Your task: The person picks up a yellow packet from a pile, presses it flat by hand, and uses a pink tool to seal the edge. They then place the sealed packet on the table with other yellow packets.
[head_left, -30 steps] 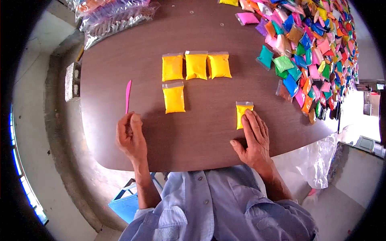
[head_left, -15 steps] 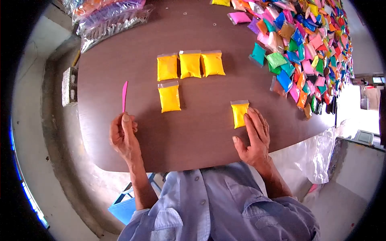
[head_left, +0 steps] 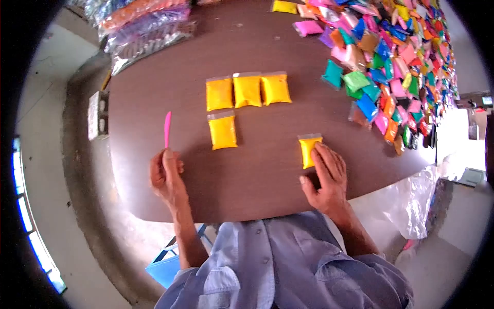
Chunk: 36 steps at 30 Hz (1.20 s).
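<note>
My left hand [head_left: 169,177] is closed around the lower end of a pink plastic knife [head_left: 168,129], its blade pointing away from me over the table's left part. On the right, my right hand [head_left: 329,177] lies with fingers stretched and thumb apart, its fingertips on the right edge of a small yellow packet [head_left: 307,154]. Three more yellow packets, the middle one [head_left: 247,91] among them, form a row near the table's centre. Below the row's left end lies another yellow packet [head_left: 223,133].
A large heap of colourful small packets [head_left: 381,77] covers the right side of the brown table [head_left: 267,190]. Clear plastic bags with coloured contents [head_left: 149,41] are stacked at the far left. A clear plastic sheet [head_left: 411,206] hangs by the right edge; a blue stool [head_left: 167,265] stands below.
The whole view has shifted slightly, moving the table down and right in the picture. My right fingertips reach a little further over the packet. My left hand still holds the knife.
</note>
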Each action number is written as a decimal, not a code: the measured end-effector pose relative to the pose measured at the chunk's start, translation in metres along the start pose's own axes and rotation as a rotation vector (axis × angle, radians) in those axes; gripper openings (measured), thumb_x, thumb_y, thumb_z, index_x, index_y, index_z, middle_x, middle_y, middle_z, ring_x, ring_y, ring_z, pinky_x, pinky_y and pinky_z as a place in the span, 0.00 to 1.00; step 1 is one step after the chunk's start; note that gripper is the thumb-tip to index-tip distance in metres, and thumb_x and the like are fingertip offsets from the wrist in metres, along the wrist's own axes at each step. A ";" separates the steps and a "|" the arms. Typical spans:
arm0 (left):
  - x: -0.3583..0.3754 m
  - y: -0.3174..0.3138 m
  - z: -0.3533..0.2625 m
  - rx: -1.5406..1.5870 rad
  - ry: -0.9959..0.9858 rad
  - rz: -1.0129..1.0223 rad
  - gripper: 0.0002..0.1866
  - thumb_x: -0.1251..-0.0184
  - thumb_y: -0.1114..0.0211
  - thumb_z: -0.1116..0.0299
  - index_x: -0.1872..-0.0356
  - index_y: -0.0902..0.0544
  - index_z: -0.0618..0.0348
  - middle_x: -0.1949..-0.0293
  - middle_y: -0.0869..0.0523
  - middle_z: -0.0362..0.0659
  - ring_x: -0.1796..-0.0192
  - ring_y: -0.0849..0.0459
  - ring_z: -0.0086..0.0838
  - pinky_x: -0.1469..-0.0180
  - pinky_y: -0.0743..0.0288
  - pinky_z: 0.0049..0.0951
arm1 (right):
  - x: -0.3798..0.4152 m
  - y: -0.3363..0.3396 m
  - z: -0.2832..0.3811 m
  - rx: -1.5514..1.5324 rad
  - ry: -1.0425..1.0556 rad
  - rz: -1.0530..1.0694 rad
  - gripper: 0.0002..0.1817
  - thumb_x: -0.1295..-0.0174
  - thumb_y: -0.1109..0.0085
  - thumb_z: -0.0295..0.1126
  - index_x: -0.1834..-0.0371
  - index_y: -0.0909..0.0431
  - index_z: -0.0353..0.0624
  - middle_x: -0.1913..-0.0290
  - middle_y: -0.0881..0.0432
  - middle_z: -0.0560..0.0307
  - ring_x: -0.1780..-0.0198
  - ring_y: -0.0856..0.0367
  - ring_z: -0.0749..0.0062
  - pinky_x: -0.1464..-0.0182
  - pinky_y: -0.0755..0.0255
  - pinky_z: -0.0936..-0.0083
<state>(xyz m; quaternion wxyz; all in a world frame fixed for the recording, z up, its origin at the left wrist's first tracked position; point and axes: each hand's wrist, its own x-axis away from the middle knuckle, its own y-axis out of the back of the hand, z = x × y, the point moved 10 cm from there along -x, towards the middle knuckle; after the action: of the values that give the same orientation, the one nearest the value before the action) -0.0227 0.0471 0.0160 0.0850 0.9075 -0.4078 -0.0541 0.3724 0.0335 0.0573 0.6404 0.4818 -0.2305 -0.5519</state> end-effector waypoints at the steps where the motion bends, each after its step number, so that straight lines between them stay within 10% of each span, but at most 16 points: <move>1: 0.001 0.003 0.001 -0.022 -0.014 -0.021 0.12 0.21 0.32 0.62 0.52 0.13 0.61 0.66 0.11 0.41 0.68 0.18 0.19 0.66 0.24 0.19 | 0.001 0.000 0.000 0.003 -0.013 0.009 0.36 0.44 0.27 0.34 0.31 0.25 0.32 0.26 0.28 0.37 0.26 0.28 0.42 0.26 0.36 0.46; 7: 0.003 0.004 -0.018 0.013 -0.076 -0.046 0.09 0.22 0.32 0.68 0.55 0.14 0.65 0.70 0.14 0.37 0.71 0.20 0.16 0.68 0.26 0.18 | 0.006 0.002 0.004 0.034 0.025 -0.038 0.34 0.39 0.32 0.37 0.30 0.24 0.33 0.24 0.29 0.40 0.24 0.30 0.41 0.24 0.39 0.46; 16: -0.033 -0.020 -0.050 -0.740 -0.447 0.083 0.09 0.31 0.25 0.67 0.56 0.11 0.59 0.62 0.11 0.45 0.62 0.13 0.33 0.57 0.19 0.33 | 0.001 -0.001 0.004 0.024 0.054 -0.006 0.28 0.37 0.35 0.33 0.33 0.22 0.33 0.27 0.25 0.44 0.27 0.26 0.46 0.25 0.37 0.46; 36: -0.041 -0.039 -0.057 -0.922 -0.626 0.157 0.05 0.25 0.33 0.68 0.60 0.16 0.59 0.64 0.14 0.48 0.61 0.15 0.47 0.57 0.22 0.46 | -0.010 -0.005 0.009 -0.056 0.043 -0.137 0.22 0.45 0.28 0.24 0.43 0.14 0.40 0.35 0.22 0.49 0.33 0.22 0.48 0.32 0.29 0.52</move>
<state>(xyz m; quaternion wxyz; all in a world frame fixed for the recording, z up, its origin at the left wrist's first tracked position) -0.0122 0.1094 0.0649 0.3515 0.6840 -0.4142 -0.4868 0.3595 0.0402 0.0591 0.6191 0.4902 -0.1675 -0.5902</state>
